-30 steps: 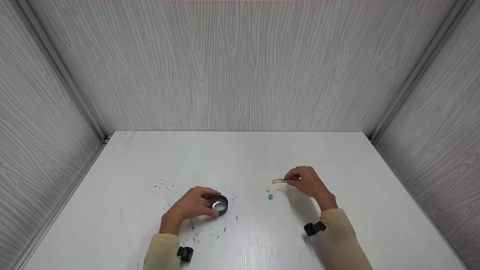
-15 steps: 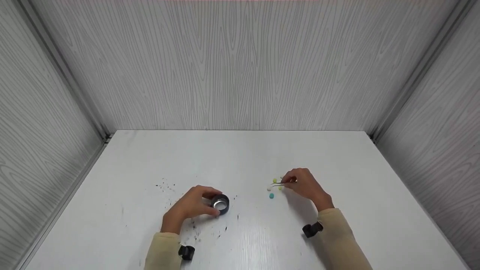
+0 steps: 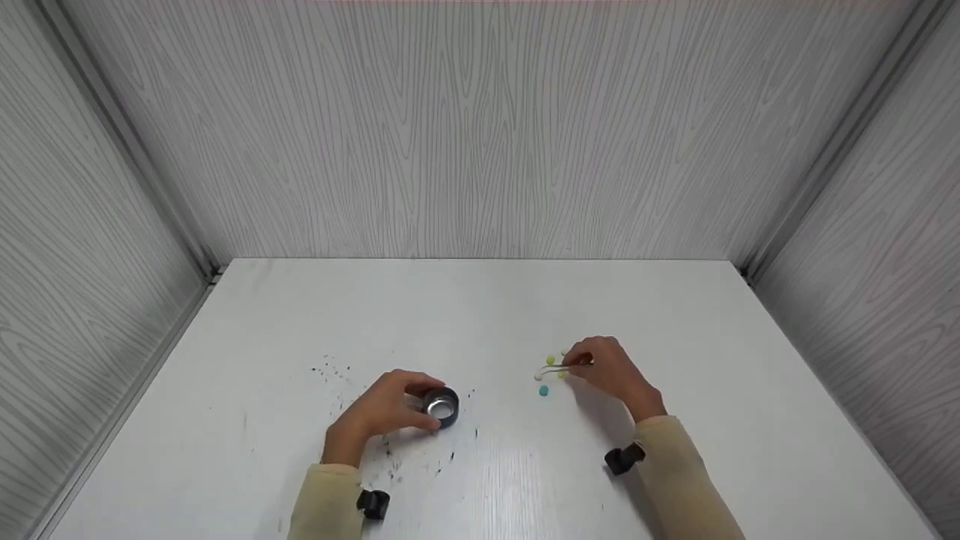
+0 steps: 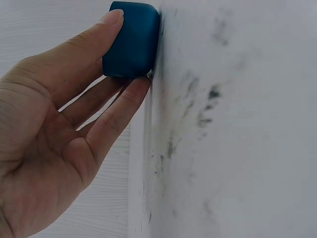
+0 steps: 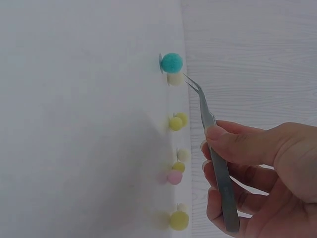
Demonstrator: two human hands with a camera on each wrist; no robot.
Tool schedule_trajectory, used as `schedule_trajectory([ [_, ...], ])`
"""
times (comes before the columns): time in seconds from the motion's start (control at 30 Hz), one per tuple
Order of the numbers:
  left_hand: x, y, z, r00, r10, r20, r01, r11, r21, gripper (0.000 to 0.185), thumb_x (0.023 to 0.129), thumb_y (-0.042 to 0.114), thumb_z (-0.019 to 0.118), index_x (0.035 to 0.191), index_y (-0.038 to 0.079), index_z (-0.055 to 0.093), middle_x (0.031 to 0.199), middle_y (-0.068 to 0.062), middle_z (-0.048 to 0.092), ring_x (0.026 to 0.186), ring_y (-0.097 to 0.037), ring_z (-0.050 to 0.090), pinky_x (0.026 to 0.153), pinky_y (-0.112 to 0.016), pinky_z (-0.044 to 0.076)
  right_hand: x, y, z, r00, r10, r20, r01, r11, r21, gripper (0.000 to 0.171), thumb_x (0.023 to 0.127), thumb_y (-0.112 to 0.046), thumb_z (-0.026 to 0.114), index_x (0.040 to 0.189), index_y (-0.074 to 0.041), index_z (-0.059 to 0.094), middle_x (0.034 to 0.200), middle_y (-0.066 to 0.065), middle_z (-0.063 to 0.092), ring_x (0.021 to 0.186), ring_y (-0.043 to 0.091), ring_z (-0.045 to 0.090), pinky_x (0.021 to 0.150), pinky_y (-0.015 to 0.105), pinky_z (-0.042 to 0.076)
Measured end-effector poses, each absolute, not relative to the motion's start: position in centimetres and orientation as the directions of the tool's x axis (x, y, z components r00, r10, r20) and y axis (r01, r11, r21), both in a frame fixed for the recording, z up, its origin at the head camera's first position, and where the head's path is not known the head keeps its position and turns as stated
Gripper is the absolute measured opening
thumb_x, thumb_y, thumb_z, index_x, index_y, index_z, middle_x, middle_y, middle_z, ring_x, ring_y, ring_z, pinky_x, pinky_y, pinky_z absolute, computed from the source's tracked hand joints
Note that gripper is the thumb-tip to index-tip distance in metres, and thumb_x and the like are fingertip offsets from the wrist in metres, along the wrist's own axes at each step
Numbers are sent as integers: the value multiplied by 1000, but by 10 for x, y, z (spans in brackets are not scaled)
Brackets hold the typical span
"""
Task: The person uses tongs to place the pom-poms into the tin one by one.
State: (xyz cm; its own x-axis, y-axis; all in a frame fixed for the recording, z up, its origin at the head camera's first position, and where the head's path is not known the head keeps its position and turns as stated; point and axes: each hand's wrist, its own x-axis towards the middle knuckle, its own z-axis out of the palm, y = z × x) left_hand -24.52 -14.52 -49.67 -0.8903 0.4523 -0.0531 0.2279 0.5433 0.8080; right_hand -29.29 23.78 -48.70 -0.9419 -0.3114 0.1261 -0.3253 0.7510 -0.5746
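My left hand (image 3: 386, 411) grips a small round blue container (image 4: 132, 39) by its side. In the head view it looks dark-rimmed with a silvery inside, open side up, standing on the table. My right hand (image 3: 609, 371) pinches a pair of bent-tip tweezers (image 5: 220, 173) between thumb and fingers. The tweezer tips are slightly apart, close to a white pom-pom (image 3: 538, 376); whether they touch it I cannot tell. A teal pom-pom (image 5: 172, 63) lies just nearer to me. Yellow pom-poms (image 3: 550, 360) and a pink pom-pom (image 5: 175, 177) lie around and beneath the right hand.
The white table (image 3: 465, 315) has dark smudges (image 3: 390, 469) around the left hand. Grey wood-grain panels (image 3: 480, 135) rise at the back and both sides. Each sleeved wrist wears a black camera (image 3: 624, 459).
My right hand has moved slightly nearer to me, bringing the tweezer tips from a yellow pom-pom to the white one. My left hand keeps its hold on the blue container.
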Motion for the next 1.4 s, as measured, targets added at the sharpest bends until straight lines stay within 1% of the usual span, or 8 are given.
schedule_trajectory([
  [0.3,-243,-145,-495,-900,432,-60,216,561,799,55,79,16,90,130,13,71,128,-7,72,124,-31,65,111,-58,47,-292,237,-487,-939,-323,115,-328,750,-574,15,90,3,74,97,-7,81,100,8,76,88,16,62,82,33,54],
  [0.5,-244,-145,-495,-902,426,-68,204,560,803,55,78,16,90,130,15,70,130,-7,71,125,-33,65,110,-59,48,-292,239,-485,-934,-332,130,-344,747,-569,15,90,5,74,95,-7,81,96,9,76,86,17,63,82,34,54],
  [0.67,-245,-147,-496,-899,434,-57,219,558,800,55,79,17,90,130,15,70,130,-6,71,124,-32,65,110,-58,48,-293,238,-484,-924,-348,157,-372,733,-569,14,89,6,73,93,-5,80,94,9,76,84,16,62,80,32,53],
  [0.8,-245,-148,-497,-897,440,-42,235,555,798,54,80,16,90,130,14,70,129,-7,72,121,-31,66,109,-58,49,-292,238,-483,-919,-355,173,-385,711,-589,14,88,8,73,91,-4,79,93,10,77,84,17,64,79,31,53],
  [1.0,-245,-147,-498,-893,448,-45,238,554,798,54,80,17,89,131,14,70,129,-7,71,123,-31,65,110,-58,48,-285,234,-479,-918,-352,184,-388,697,-603,15,88,7,73,93,-6,79,94,9,77,85,17,65,78,29,53],
  [1.2,-247,-145,-497,-892,450,-50,234,554,799,55,80,17,89,131,13,69,129,-6,72,125,-31,64,111,-56,48,-281,221,-471,-892,-391,226,-442,651,-618,14,89,6,74,93,-6,79,92,8,76,83,17,66,75,28,53],
  [1.4,-244,-146,-496,-894,445,-55,226,554,801,55,80,17,89,132,13,69,129,-7,72,126,-32,64,112,-57,46,-276,197,-469,-869,-431,241,-480,621,-620,11,89,2,76,92,-8,80,90,10,76,83,16,68,75,26,54],
])
